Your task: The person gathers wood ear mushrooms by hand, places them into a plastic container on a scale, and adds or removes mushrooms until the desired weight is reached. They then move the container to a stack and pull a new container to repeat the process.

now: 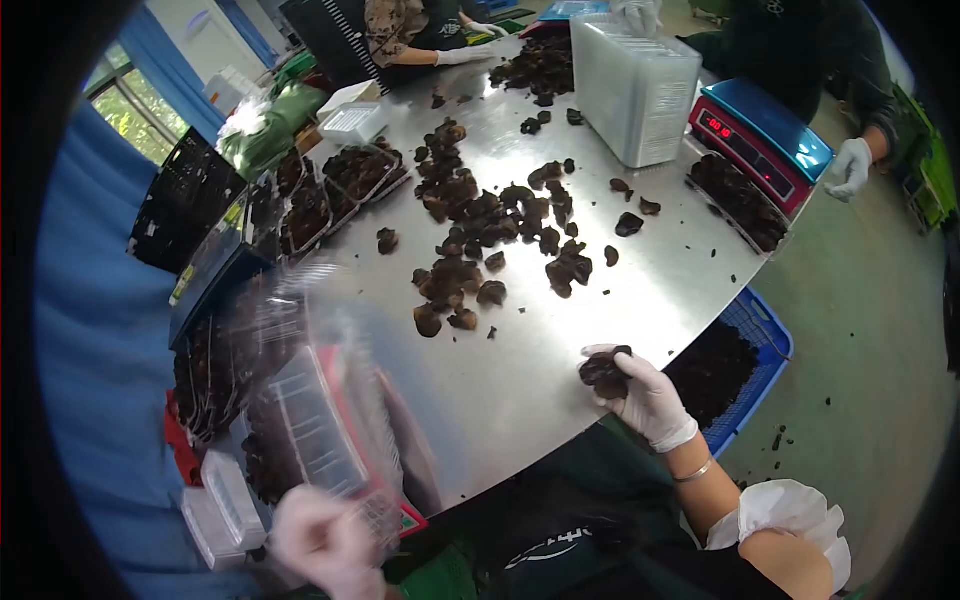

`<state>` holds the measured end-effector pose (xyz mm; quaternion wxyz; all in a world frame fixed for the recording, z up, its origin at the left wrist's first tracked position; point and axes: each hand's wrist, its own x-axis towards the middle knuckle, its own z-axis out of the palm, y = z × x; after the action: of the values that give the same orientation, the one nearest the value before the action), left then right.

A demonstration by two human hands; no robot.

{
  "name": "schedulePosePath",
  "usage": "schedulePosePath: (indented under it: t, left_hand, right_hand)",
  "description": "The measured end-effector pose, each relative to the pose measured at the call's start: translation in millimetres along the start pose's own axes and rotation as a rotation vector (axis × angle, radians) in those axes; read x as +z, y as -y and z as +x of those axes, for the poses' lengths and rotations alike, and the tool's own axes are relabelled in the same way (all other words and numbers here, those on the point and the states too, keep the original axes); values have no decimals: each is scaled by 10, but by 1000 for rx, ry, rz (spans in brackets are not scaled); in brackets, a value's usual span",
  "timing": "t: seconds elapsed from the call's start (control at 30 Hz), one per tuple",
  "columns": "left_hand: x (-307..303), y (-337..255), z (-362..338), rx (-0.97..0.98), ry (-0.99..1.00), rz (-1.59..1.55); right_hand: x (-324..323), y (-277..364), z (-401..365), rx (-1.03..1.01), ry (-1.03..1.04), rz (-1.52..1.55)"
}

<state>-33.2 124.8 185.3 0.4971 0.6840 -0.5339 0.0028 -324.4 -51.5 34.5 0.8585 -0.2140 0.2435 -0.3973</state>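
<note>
My right hand (650, 405), in a white glove, is closed around a few dark wood ear mushroom pieces (605, 373) above the near right edge of the metal table. My left hand (325, 540), gloved and smeared by motion, is curled at the near corner of a clear plastic tray (305, 415). That tray is blurred too, over a red-edged scale (410, 518) at the table's left side. Loose wood ear mushrooms (480, 225) lie scattered over the middle of the metal table (520, 400).
Filled trays (340, 190) line the left edge. A stack of clear trays (635, 95) stands at the back beside a red scale (755, 150). A blue basket (770, 345) of dark pieces sits below on the right. Gloved co-workers' hands (850, 168) show across the table.
</note>
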Motion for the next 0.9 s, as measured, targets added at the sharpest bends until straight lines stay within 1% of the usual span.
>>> schedulePosePath:
  t: [0.03,0.1,0.13,0.17,0.2,0.27,0.3,0.37,0.4,0.43,0.47,0.5,0.53,0.6,0.63,0.67,0.7,0.73,0.77,0.8,0.83,0.87,0.9]
  left_hand:
    - [348,-141,54,45,-37,146]
    - [680,-187,-45,-131,20,337]
    - [795,-187,-77,-254,113,353]
    - [889,-50,-128,-269,190,378]
    - [990,82,-172,-408,257,316]
    - [1177,355,-242,-658,414,137]
    - [1268,488,-313,-664,406,144]
    - [1451,696,-426,-581,429,247]
    - [1484,750,-462,-583,428,253]
    - [1510,791,-492,-528,405,266]
    - [1531,838,-519,-472,385,280]
    - [1553,901,-542,-417,356,299]
    - [1551,999,-561,-419,359,304]
    - [1510,1137,-593,-246,302,328]
    - [1487,1148,-584,-368,315,320]
    - [1476,1133,-564,-382,316,323]
    - [1482,1111,-533,-447,277,238]
    - [1492,1072,-486,-510,235,151]
    - [1477,968,-416,-623,238,118]
    - [1427,893,-359,-634,235,115]
    - [1367,831,-301,-669,354,219]
    - [1315,785,-232,-695,474,321]
    - [1242,763,-201,-631,547,376]
  right_hand:
    - [-36,33,0,-16,1,-2]
    - [-78,102,-3,-24,3,-5]
    - [-79,149,-1,-52,0,-45]
    - [-74,191,2,-76,-3,-87]
    - [-37,209,34,-61,1,-88]
    - [131,210,184,-46,78,-239]
    - [252,188,292,51,120,-318]
    - [677,86,520,141,315,-459]
    - [758,-133,728,155,419,-492]
    - [902,-337,904,171,477,-492]
    - [1045,-561,1066,63,546,-516]
    - [1221,-631,1135,1,529,-779]
    - [1274,-829,1246,-173,602,-911]
    - [1287,-1108,1432,-457,746,-1361]
    - [1250,-1162,1475,-446,754,-1358]
    - [1231,-1138,1510,-484,818,-1402]
    - [1193,-1113,1561,-524,881,-1447]
    - [1143,-1064,1626,-514,890,-1446]
    - [1066,-992,1692,-503,818,-1281]
    - [975,-939,1719,-489,742,-1116]
    - [829,-947,1704,-479,744,-1118]
    - [641,-982,1688,-577,730,-1347]
    - [537,-940,1655,-681,705,-1579]
